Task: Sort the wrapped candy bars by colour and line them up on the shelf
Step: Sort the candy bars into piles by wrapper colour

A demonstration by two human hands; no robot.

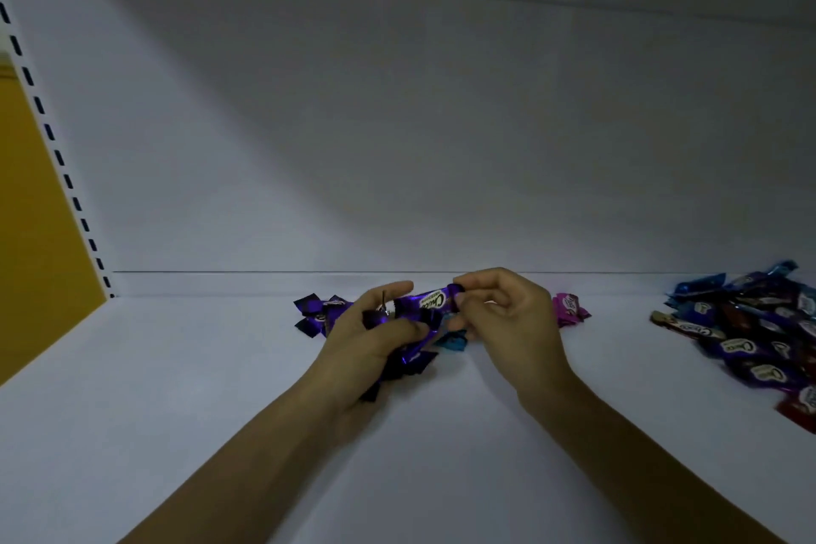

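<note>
View: head camera, looking down over both forearms onto a white shelf (198, 433); light is dim.
Left hand (357, 345): palm turned inward, fingers and thumb curled round a purple bunch (408, 360) of wrapped bars; wrapper ends stick out below and to the right of the palm.
Right hand (512, 314): thumb and fingertips pinch the right end of the top purple bar (430, 301); the other fingers are loosely curled.
Top purple bar: spans the gap between the two hands, label up, white "Choco" lettering; its left end sits on the bunch against the left hand's fingers.
Hands: close together, both on that one bar, just above the shelf near its back edge.
Count in bunch: cannot tell, wrappers overlap and it's dark; maybe three or four.
Purple group (320, 314): a few purple bars lying on the shelf just left of the left hand, overlapping each other.
Blue bar (452, 340): on the shelf under the hands, partly hidden by the right fingers.
Pink bar (572, 309): on the shelf just right of the right hand, partly behind it.
Mixed pile (759, 340): heaped blue, purple and red wrappers, well to the right of the right hand, cut by the frame edge.
Back panel (397, 124): white, behind both hands.
Slotted upright (53, 146): far left of the left hand, yellow wall (26, 212) beside it.
</note>
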